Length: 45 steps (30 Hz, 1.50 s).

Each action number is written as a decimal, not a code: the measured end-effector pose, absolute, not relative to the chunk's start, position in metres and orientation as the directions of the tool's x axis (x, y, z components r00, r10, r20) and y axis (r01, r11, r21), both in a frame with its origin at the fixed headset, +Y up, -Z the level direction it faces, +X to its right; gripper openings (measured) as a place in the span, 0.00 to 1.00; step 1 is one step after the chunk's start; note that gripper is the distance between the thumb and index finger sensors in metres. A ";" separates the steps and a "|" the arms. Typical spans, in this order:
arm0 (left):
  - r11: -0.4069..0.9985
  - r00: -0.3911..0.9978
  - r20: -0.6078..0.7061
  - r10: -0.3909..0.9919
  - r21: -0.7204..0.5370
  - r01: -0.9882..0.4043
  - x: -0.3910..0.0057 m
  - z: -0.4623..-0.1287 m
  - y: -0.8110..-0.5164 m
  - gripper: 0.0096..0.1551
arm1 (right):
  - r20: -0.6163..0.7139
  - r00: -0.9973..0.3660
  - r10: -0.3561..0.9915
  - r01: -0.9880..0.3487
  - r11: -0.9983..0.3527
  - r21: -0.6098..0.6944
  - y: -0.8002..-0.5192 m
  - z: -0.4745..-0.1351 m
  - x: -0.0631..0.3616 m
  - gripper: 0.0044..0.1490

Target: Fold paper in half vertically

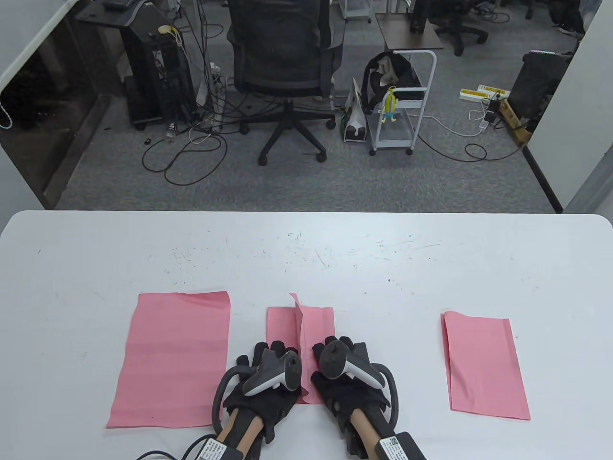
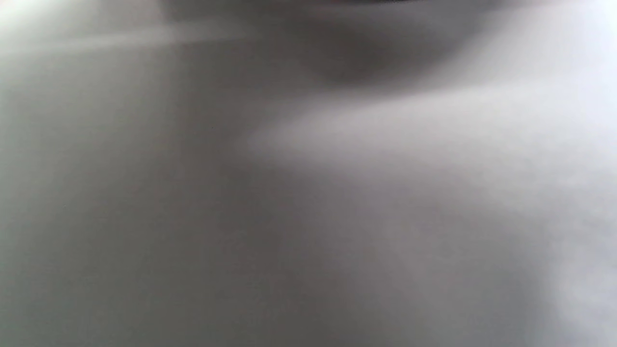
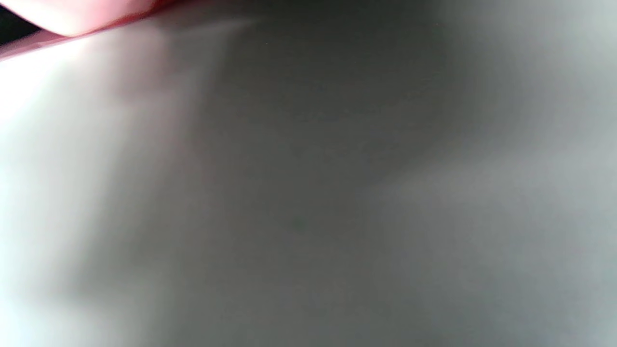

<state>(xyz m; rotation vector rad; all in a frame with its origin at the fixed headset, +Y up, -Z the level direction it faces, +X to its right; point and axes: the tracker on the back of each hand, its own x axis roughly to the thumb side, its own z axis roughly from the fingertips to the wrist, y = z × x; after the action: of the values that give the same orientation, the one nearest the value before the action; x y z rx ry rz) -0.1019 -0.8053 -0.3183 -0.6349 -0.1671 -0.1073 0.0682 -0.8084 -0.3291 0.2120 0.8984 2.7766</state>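
Both hands rest flat on the pink paper (image 1: 313,326), fingers extended: left hand (image 1: 261,383) on its left half, right hand (image 1: 347,378) on its right half. A raised fold runs between them.

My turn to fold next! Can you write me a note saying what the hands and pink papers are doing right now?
Left hand: flat on the middle paper, fingers look straight.
Right hand: same, on that paper's right side.
Middle paper: partly folded, flap edge standing up along its centre.
Left paper: flat, unfolded.
Right paper: looks already folded.
Left to do: press the middle flap down and crease it.
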 end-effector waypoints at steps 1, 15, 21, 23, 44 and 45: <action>0.801 0.981 0.188 -0.050 -0.579 0.152 -0.102 -0.318 -0.805 0.47 | 0.070 -0.966 0.248 -0.159 -0.789 0.594 -0.808 -0.329 0.068 0.41; 0.904 0.999 0.022 0.042 -0.427 -0.028 -0.151 -0.332 -0.754 0.43 | 0.070 -0.967 0.244 -0.154 -0.785 0.600 -0.808 -0.330 0.068 0.41; 0.924 0.992 0.045 0.114 -0.373 -0.090 -0.146 -0.327 -0.740 0.44 | 0.071 -0.967 0.244 -0.153 -0.784 0.602 -0.808 -0.330 0.067 0.41; 0.928 0.993 0.070 0.099 -0.365 -0.067 -0.138 -0.325 -0.741 0.44 | 0.071 -0.967 0.243 -0.153 -0.784 0.602 -0.808 -0.330 0.067 0.41; 0.813 0.988 0.154 -0.006 -0.575 0.095 -0.115 -0.326 -0.806 0.44 | 0.072 -0.968 0.242 -0.151 -0.783 0.603 -0.809 -0.330 0.067 0.41; 0.813 0.988 0.156 -0.008 -0.574 0.097 -0.115 -0.326 -0.805 0.45 | 0.072 -0.967 0.242 -0.151 -0.783 0.603 -0.809 -0.330 0.067 0.41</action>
<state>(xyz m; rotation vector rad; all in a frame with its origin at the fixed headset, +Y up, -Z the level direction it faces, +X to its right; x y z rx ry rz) -0.1153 -0.8054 -0.3263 -0.6194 -0.1488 -0.0561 0.0674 -0.8087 -0.3296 0.2152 0.9199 2.7758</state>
